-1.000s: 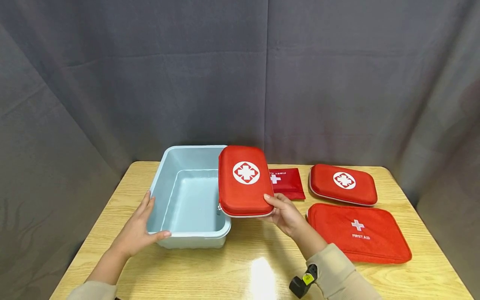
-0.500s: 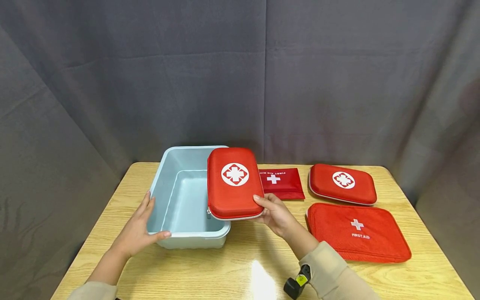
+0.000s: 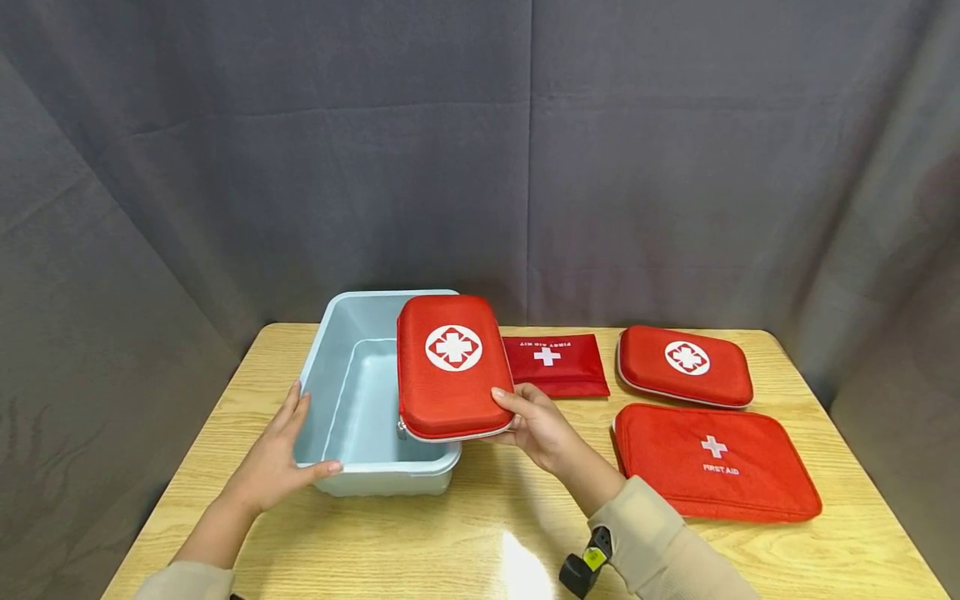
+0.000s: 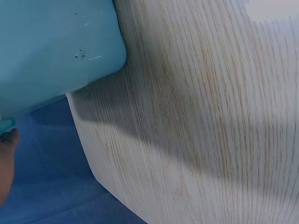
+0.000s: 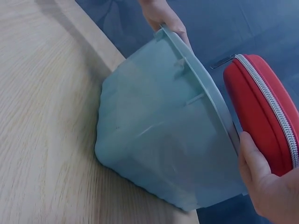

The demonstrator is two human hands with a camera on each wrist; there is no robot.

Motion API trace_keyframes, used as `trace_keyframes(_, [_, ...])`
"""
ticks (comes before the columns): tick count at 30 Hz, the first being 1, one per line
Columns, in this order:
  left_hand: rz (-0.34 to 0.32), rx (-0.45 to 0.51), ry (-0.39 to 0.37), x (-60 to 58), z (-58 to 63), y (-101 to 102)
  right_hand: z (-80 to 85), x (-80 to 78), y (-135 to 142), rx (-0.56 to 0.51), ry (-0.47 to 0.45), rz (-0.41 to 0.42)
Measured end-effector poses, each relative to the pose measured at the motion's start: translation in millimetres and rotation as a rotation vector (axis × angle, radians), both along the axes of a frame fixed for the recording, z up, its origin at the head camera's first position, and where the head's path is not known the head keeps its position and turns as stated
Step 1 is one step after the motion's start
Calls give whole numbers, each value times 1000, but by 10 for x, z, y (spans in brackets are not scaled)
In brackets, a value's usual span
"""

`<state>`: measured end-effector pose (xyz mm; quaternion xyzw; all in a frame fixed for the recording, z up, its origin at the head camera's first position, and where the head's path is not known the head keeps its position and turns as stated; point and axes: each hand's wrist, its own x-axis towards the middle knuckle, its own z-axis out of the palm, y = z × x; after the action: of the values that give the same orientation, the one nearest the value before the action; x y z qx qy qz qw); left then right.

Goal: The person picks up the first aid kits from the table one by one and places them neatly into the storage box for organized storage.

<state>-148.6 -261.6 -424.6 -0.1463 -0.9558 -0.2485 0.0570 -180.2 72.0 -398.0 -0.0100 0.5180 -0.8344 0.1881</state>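
My right hand (image 3: 543, 429) grips a red zippered first aid case (image 3: 453, 392) by its near right corner, thumb on top and fingers below. The case, marked with a white cross emblem, hangs over the right part of a light blue plastic bin (image 3: 322, 375). In the right wrist view, the case (image 5: 257, 107) is above the bin's rim, its zipper side showing. My left hand (image 3: 273, 458) rests at the bin's near left corner, thumb along the front rim and straight fingers against the left side. Only a bit of that hand (image 4: 5, 158) shows in the left wrist view.
To the right lie a flat red first aid pouch (image 3: 562, 375), another red hard case (image 3: 686, 367) and a larger red fabric first aid bag (image 3: 716, 467). Everything stands on a wooden table (image 3: 420, 550). A grey curtain (image 3: 480, 167) hangs behind and at the sides.
My right hand has carried the red case leftward, further over the bin, uncovering more of the flat pouch. My left hand and the bin have stayed in place.
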Motion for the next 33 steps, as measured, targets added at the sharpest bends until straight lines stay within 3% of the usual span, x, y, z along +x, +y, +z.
trace_keyframes(17, [-3, -3, 22, 14, -4, 1, -2, 10, -139, 4, 20, 16])
trace_keyframes(33, [-3, 10, 11, -5, -2, -4, 60, 0, -211, 5, -6, -31])
